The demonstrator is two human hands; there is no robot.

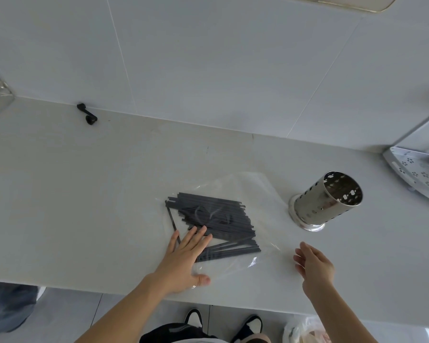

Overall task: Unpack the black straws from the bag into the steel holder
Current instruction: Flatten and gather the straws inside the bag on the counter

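A clear plastic bag [253, 191] lies flat on the white counter, with several black straws [216, 216] inside it. My left hand [186, 258] rests flat on the bag's near left part, its straight fingers lying over the ends of the straws. My right hand [315, 268] hovers just right of the bag's near right edge, fingers relaxed and holding nothing. The perforated steel holder [327, 201] stands upright to the right of the bag; no straws show inside it.
The counter [84, 194] meets a tiled wall at the back. A small black object [87, 113] lies at the back left. A perforated metal tray [416, 172] sits at the far right. The counter's front edge runs just below my hands.
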